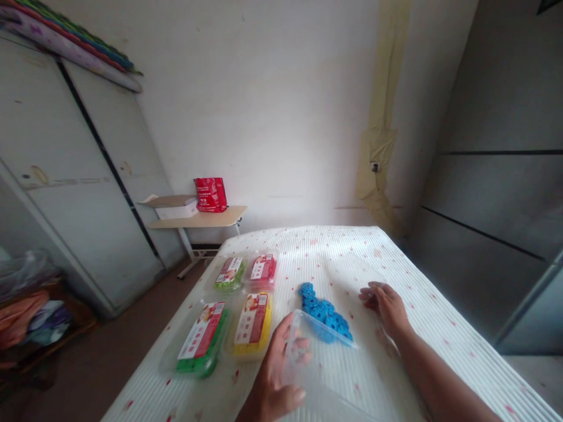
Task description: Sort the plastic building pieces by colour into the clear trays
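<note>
My left hand (pixel 279 369) is closed around the left side of a clear plastic box (pixel 325 381), which is tilted above the near part of the table. Just past it lies a heap of blue perforated pieces (pixel 326 315) on the cloth. My right hand (pixel 386 305) is to the right of the heap, with its fingers curled at a faint, blurred clear plastic lid (pixel 352 269). Whether that lid joins the box I cannot tell. Left of the heap are labelled clear boxes with yellow (pixel 253 322), green (pixel 202 339), light green (pixel 229 274) and pink (pixel 263 269) contents.
A white striped cloth with small red marks covers the table (pixel 417 287). Behind, at left, a small side table (pixel 220 218) bears a red bag (pixel 211 194) and a white carton (pixel 176 208). Cabinets stand at left (pixel 101 193) and right (pixel 497 193).
</note>
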Action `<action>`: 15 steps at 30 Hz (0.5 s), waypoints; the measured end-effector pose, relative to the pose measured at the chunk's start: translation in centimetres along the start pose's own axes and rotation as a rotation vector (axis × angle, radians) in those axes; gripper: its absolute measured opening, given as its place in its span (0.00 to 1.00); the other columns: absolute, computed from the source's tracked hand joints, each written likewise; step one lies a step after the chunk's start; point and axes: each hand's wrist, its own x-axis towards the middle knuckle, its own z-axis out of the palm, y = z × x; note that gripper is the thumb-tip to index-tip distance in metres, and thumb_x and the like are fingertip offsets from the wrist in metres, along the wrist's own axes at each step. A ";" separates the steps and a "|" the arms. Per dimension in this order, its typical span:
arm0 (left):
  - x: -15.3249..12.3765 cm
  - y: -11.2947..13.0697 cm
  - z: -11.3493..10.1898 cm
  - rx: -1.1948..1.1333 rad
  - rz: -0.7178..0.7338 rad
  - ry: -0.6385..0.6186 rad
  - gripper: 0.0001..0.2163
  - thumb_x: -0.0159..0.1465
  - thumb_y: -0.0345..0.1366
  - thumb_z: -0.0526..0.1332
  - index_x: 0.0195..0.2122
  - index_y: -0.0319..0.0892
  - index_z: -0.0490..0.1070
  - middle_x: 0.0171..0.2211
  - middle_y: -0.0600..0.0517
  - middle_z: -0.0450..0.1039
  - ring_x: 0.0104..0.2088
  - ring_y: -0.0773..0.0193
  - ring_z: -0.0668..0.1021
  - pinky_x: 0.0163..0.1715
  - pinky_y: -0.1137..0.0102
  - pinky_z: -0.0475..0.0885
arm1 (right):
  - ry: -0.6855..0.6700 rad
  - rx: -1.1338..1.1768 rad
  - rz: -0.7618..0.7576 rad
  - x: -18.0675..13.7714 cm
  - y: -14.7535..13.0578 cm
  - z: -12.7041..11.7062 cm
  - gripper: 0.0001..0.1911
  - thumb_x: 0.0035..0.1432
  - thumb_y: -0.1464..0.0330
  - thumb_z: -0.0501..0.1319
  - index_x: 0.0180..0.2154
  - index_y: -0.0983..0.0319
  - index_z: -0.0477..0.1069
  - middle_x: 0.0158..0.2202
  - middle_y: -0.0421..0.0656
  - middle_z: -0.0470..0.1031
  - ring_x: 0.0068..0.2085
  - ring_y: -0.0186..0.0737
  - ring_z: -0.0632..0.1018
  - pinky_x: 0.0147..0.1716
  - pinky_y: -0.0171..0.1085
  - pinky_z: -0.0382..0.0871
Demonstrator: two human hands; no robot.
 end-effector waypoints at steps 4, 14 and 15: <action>-1.1 -0.9 -1.2 -0.095 -0.075 -0.007 0.47 0.36 0.50 0.69 0.58 0.53 0.53 0.56 0.45 0.57 0.53 0.45 0.64 0.52 0.52 0.59 | 0.000 0.070 0.048 0.5 0.3 -0.1 0.15 0.46 0.58 0.61 0.31 0.62 0.66 0.27 0.45 0.76 0.28 0.40 0.76 0.28 0.40 0.71; -0.9 5.8 -0.9 -0.148 0.171 0.063 0.43 0.42 0.46 0.69 0.59 0.55 0.51 0.52 0.47 0.63 0.54 0.46 0.65 0.55 0.51 0.59 | -0.526 -0.057 0.202 -2.4 -3.7 1.1 0.14 0.48 0.62 0.61 0.35 0.62 0.62 0.24 0.41 0.74 0.21 0.35 0.74 0.18 0.32 0.62; -0.8 6.3 -0.8 -0.129 0.219 0.062 0.42 0.44 0.45 0.68 0.60 0.55 0.50 0.53 0.47 0.62 0.55 0.46 0.64 0.56 0.51 0.57 | -0.589 -0.108 0.221 -3.0 -4.1 1.2 0.14 0.48 0.62 0.61 0.35 0.62 0.62 0.24 0.41 0.74 0.21 0.34 0.74 0.17 0.31 0.62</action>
